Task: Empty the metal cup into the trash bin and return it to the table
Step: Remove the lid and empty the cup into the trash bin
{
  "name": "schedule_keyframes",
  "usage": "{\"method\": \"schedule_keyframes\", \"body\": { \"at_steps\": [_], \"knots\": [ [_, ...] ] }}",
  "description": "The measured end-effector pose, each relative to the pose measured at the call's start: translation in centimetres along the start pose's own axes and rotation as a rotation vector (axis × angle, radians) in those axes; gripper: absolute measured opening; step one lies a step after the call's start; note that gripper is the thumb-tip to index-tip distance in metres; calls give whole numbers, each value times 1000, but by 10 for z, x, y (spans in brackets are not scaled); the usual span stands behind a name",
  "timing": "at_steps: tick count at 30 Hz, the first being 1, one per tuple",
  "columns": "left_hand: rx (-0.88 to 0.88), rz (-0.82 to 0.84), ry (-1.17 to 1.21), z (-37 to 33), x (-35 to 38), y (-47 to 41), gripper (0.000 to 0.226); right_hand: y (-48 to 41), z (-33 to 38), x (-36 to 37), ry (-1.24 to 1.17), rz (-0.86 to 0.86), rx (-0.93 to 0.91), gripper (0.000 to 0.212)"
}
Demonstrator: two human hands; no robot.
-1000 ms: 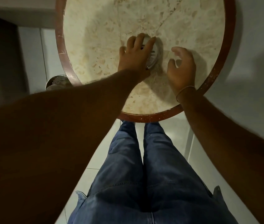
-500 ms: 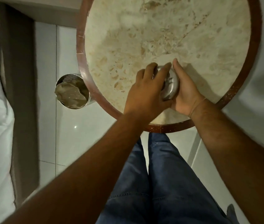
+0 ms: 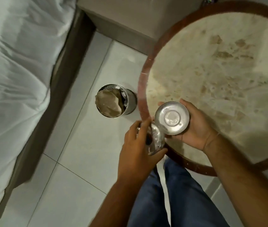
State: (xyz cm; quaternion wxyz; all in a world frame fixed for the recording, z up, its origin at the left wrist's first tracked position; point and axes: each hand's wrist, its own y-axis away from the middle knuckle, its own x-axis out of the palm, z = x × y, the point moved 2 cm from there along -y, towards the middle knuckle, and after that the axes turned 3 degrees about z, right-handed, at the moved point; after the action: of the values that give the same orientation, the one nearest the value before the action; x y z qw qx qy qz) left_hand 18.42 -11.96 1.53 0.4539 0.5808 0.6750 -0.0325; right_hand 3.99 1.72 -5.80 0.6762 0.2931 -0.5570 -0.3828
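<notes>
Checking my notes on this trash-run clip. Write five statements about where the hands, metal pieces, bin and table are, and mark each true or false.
1. The right hand holds a round metal dish. True.
2. The left hand is empty. False: it grips the metal cup.
3. The trash bin stands on the table. False: it stands on the tiled floor, left of the round table.
4. The bin already holds crumpled brown paper. True.
5. The cup is directly above the bin's opening. False: it is nearer the person, by the table's edge.
</notes>
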Motion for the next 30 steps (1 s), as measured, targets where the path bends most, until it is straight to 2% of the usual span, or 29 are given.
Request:
{"method": "schedule_keyframes", "body": {
  "at_steps": [4, 7, 9, 10, 13, 16, 18, 20, 21, 23, 26, 30],
  "knots": [
    [-150, -24, 21, 57, -6, 24, 98, -33, -5, 57, 178, -25, -61, 68],
    [-217, -61, 75, 87, -3, 39, 96, -61, -13, 106, 385, -94, -175, 68],
    [-252, -69, 113, 101, 1, 46, 98, -78, -20, 137, 452, -153, -198, 95],
    [-274, -66, 136, 107, 3, 49, 100, -83, -23, 150, 511, -190, -244, 101],
    [-318, -92, 205, 129, 8, 59, 105, -80, -33, 197, 881, -204, -618, 59],
    [-392, -133, 273, 157, 11, 69, 105, -97, -58, 230, 1078, -168, -952, 58],
    [-445, -190, 305, 176, 12, 74, 104, -135, -78, 238, 1209, -92, -907, 62],
    [-518, -264, 363, 196, 15, 82, 103, -192, -105, 238, 1405, -40, -604, 79],
    [-546, -295, 389, 201, 16, 85, 102, -213, -112, 234, 1474, -66, -473, 90],
    [-597, -308, 424, 210, 20, 88, 103, -242, -114, 220, 1519, -142, -385, 103],
    [-648, -318, 470, 221, 26, 92, 104, -237, -107, 229, 1525, -148, -497, 107],
    [-650, -321, 514, 221, 29, 90, 103, -190, -108, 249, 1515, -15, -828, 86]
  ]
}}
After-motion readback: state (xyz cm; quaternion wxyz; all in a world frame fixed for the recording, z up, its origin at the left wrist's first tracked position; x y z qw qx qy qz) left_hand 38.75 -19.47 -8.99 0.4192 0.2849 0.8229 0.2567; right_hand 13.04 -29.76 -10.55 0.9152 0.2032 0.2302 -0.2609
